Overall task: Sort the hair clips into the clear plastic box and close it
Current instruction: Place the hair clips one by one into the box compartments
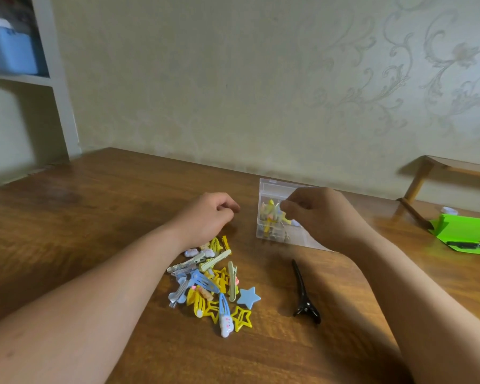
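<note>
Head-camera view of a wooden table (pixel 94 217). A pile of yellow and blue hair clips (pixel 211 286) lies in the middle, beside the left forearm. The left hand (pixel 208 214) rests on the table beyond the pile, fingers loosely curled, holding nothing visible. The clear plastic box (pixel 269 189) stands to its right, lid raised, with clips inside. The right hand (pixel 319 214) hovers over it, fingers bunched and blurred; whether it pinches a clip cannot be told. A black claw clip (pixel 304 295) lies apart.

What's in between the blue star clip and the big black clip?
Nothing: the head view shows only bare table between the blue star clip and black clip.
</note>
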A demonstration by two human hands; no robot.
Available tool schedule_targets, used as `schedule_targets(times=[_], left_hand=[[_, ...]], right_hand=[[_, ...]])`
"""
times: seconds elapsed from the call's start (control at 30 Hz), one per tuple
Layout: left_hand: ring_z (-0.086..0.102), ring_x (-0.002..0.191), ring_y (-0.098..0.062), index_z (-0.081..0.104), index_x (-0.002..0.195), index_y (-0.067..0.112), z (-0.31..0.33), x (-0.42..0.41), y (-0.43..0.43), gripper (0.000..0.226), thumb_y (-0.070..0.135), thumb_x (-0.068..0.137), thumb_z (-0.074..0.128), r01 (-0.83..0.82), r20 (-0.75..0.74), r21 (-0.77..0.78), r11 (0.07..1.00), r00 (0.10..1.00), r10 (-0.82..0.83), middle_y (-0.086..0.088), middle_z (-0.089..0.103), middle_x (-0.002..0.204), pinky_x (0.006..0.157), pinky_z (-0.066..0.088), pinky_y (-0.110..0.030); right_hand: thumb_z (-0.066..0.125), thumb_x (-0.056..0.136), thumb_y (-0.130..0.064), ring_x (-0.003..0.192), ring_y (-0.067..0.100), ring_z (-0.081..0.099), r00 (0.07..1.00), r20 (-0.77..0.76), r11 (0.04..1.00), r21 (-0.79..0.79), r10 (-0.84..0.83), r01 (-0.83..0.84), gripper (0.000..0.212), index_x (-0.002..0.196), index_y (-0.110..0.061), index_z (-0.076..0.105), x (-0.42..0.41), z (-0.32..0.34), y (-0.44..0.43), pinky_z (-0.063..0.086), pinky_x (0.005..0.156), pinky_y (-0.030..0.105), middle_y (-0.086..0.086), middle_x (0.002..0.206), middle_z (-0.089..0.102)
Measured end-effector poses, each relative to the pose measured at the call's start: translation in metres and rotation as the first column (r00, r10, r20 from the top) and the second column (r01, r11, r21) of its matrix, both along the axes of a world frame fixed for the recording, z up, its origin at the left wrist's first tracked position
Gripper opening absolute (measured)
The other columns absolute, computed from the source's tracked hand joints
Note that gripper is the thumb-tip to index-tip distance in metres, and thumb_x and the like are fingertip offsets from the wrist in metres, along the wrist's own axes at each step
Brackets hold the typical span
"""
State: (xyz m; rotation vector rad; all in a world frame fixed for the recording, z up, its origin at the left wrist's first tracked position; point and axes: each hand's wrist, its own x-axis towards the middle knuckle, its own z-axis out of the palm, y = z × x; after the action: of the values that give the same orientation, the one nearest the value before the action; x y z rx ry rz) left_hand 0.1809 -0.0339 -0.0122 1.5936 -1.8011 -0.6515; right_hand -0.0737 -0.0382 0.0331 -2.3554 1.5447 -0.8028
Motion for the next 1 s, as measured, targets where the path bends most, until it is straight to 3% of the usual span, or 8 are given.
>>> schedule_targets(times=[0.07,0.17,0.27,0.43,0.6,0.73,0.8,1.0], left_hand=[[0.066,0.114,-0.009,0.071,0.126,0.036,-0.001,0.0,-0.002,0.029,0.023,0.11,0.05,-0.003,-0.012,0.002,1.0,1.0,0.003,0.013,0.07,0.123,0.104,0.056,-0.043],[0.066,0.117,-0.013,0.073,0.114,0.041,-0.002,0.0,-0.003,0.025,0.025,0.11,0.053,-0.009,-0.037,0.005,1.0,0.999,0.01,0.01,0.071,0.124,0.104,0.055,-0.045],[0.072,0.102,-0.022,0.075,0.105,0.042,-0.003,0.001,-0.003,0.022,0.03,0.102,0.057,-0.013,-0.057,-0.011,1.0,0.998,0.012,0.007,0.076,0.112,0.094,0.061,-0.053],[0.073,0.108,-0.032,0.077,0.108,0.036,-0.002,0.001,-0.003,0.022,0.026,0.097,0.061,0.0,-0.092,-0.005,1.0,0.996,-0.001,-0.002,0.076,0.113,0.099,0.059,-0.057],[0.071,0.102,-0.019,0.077,0.106,0.039,-0.005,0.003,-0.005,0.021,0.027,0.098,0.062,-0.009,-0.092,-0.021,1.0,0.996,0.007,0.005,0.076,0.109,0.098,0.058,-0.052],[0.072,0.101,-0.028,0.076,0.106,0.036,-0.005,0.001,-0.006,0.021,0.024,0.105,0.059,-0.012,-0.088,-0.023,1.0,0.996,0.009,0.0,0.077,0.107,0.092,0.058,-0.051],[0.07,0.107,-0.02,0.074,0.112,0.036,-0.004,0.0,-0.005,0.024,0.022,0.108,0.055,-0.011,-0.069,-0.008,1.0,0.998,0.011,0.006,0.075,0.112,0.097,0.057,-0.046],[0.072,0.109,-0.022,0.074,0.121,0.038,-0.002,0.0,-0.002,0.029,0.024,0.107,0.052,-0.012,-0.037,0.005,1.0,0.999,0.013,0.01,0.073,0.117,0.103,0.057,-0.053]], right_hand=[[0.064,0.104,-0.036,0.077,-0.01,0.064,0.996,-0.001,0.996,-0.006,0.092,-0.092,0.014,0.093,-0.035,0.073,0.008,0.004,0.007,0.042,0.062,0.008,-0.02,0.085,0.073],[0.067,0.101,-0.032,0.075,-0.004,0.064,0.971,-0.045,0.972,0.011,0.236,-0.236,0.011,0.094,-0.038,0.073,0.025,0.005,0.02,0.043,0.065,0.014,-0.019,0.082,0.071],[0.07,0.098,-0.04,0.069,-0.003,0.063,0.93,-0.08,0.926,0.159,0.359,-0.344,0.01,0.102,-0.034,0.076,0.041,0.003,0.033,0.043,0.06,0.012,-0.025,0.076,0.07],[0.073,0.097,-0.046,0.069,-0.005,0.062,0.86,-0.185,0.86,0.305,0.476,-0.41,0.018,0.105,-0.029,0.076,0.059,-0.01,0.042,0.042,0.06,0.013,-0.015,0.079,0.069],[0.075,0.097,-0.034,0.07,0.007,0.064,0.866,-0.018,0.821,0.329,0.5,-0.467,0.012,0.096,-0.022,0.074,0.05,-0.004,0.035,0.049,0.066,0.028,0.0,0.083,0.074],[0.075,0.099,-0.023,0.073,0.015,0.07,0.889,0.28,0.87,0.24,0.363,-0.431,0.009,0.097,-0.014,0.074,0.026,0.01,0.021,0.052,0.062,0.028,0.008,0.089,0.077],[0.073,0.1,-0.019,0.074,0.015,0.071,0.901,0.366,0.929,0.189,0.235,-0.319,0.009,0.099,-0.011,0.075,0.01,0.016,0.013,0.056,0.066,0.03,0.006,0.09,0.078],[0.074,0.098,-0.023,0.075,0.012,0.074,0.935,0.326,0.99,0.044,-0.141,0.134,0.006,0.1,-0.018,0.072,-0.032,0.011,-0.012,0.062,0.068,0.034,-0.003,0.083,0.077]])
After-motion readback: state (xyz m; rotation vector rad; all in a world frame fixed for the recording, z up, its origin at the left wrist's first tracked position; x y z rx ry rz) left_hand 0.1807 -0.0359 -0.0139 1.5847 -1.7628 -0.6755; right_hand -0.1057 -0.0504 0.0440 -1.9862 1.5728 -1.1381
